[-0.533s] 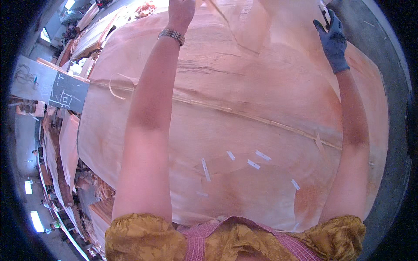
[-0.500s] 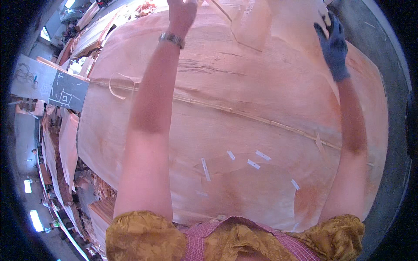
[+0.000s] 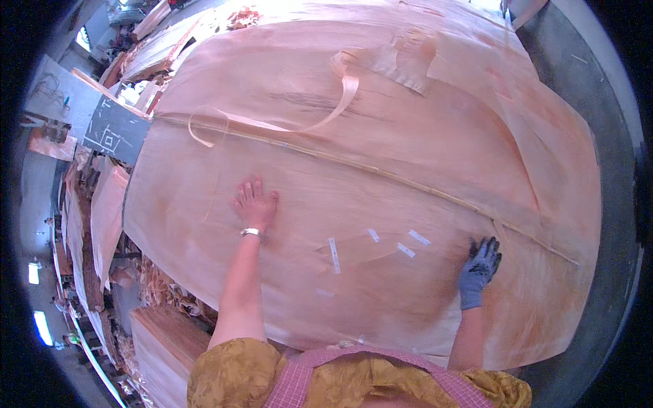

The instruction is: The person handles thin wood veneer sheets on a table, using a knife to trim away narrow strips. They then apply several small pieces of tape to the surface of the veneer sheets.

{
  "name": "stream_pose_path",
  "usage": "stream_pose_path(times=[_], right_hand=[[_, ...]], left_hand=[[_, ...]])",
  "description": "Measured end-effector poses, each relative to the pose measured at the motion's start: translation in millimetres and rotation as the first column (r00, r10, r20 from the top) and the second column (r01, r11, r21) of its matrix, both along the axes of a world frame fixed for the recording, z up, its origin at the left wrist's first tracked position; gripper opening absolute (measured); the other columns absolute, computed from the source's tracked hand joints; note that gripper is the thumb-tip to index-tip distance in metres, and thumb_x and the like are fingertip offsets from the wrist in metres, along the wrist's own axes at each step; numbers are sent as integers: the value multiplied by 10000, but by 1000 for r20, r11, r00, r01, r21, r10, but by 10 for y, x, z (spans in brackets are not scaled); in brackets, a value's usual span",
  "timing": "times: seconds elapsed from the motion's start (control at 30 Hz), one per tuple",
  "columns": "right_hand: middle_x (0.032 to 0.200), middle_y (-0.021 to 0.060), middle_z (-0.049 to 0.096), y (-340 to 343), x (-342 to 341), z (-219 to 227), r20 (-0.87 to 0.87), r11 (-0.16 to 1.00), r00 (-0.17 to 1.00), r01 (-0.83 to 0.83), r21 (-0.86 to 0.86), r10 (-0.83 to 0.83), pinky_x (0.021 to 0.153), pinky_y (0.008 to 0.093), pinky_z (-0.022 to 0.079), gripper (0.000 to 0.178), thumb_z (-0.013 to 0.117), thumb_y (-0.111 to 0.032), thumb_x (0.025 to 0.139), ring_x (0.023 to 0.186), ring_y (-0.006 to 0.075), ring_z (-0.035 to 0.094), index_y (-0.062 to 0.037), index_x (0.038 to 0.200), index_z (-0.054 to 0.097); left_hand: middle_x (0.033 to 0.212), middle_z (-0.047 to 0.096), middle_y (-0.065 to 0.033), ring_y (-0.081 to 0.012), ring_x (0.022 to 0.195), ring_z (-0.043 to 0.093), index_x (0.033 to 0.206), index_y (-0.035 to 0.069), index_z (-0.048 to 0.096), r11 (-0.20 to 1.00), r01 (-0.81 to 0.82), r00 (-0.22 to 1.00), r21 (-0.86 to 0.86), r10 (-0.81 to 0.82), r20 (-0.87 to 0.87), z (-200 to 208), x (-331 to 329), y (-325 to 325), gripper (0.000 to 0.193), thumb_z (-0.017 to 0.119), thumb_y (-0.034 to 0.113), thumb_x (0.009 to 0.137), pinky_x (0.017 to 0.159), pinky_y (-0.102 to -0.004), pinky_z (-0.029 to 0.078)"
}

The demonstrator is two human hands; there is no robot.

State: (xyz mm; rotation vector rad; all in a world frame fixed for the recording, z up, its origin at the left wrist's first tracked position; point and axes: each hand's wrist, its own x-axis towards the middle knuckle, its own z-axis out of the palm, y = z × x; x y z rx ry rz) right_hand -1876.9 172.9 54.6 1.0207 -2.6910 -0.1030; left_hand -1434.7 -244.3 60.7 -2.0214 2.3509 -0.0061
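Observation:
My bare left hand (image 3: 256, 207), a shiny band at its wrist, lies with fingers spread on a broad sheet of thin reddish wood veneer (image 3: 306, 204). Lower right, my right hand (image 3: 479, 268) wears a blue-grey glove with dark fingertips and rests flat on the same surface, holding nothing. Between and beyond the hands, a long thin stick (image 3: 381, 172) runs slantwise across the sheet. Short white tape pieces (image 3: 334, 255) are stuck on the veneer between my hands. A curled veneer strip (image 3: 348, 95) and a torn veneer piece (image 3: 408, 64) lie farther off.
At the left are a dark panel with white marks (image 3: 112, 136), hanging veneer sheets (image 3: 109, 217), scraps (image 3: 160, 285) and a stack of wood sheets (image 3: 166, 333). Grey floor (image 3: 605, 285) borders the veneer on the right.
Both hands have come back from the far part of the sheet to its near half and now lie flat. The curled strip and torn piece now lie in full view on the veneer.

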Motion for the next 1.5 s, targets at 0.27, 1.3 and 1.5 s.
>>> stream_pose_path(times=[0.27, 1.3, 1.5], right_hand=[[1407, 217, 497, 576, -324, -214, 105, 985, 992, 85, -148, -70, 1089, 454, 354, 461, 462, -304, 996, 1307, 368, 462, -6, 1343, 521], [1406, 251, 481, 2790, 150, -237, 136, 955, 949, 293, -49, -285, 1125, 428, 333, 477, 469, -251, 986, 1326, 393, 430, 38, 1364, 473], [1402, 249, 477, 2698, 391, -268, 190, 962, 958, 243, -128, -216, 1109, 411, 346, 464, 421, -262, 1015, 1311, 391, 437, 29, 1375, 450]], left_hand=[[1604, 211, -104, -348, 1487, 122, 1529, 222, 283, 1000, -6, 990, -17, 4, -144, -29, 41, 63, 781, 428, 653, 894, 1155, -623, 60], [1590, 202, -180, -372, 1468, 180, 1536, 77, 216, 996, -51, 985, -75, 38, -166, -13, 1540, 1807, 863, 530, 568, 899, 1150, -615, 97], [1596, 187, -175, -351, 1479, 152, 1537, 79, 210, 993, -95, 986, -65, 85, -141, 45, 1777, 2034, 904, 535, 607, 880, 1160, -603, 76]])
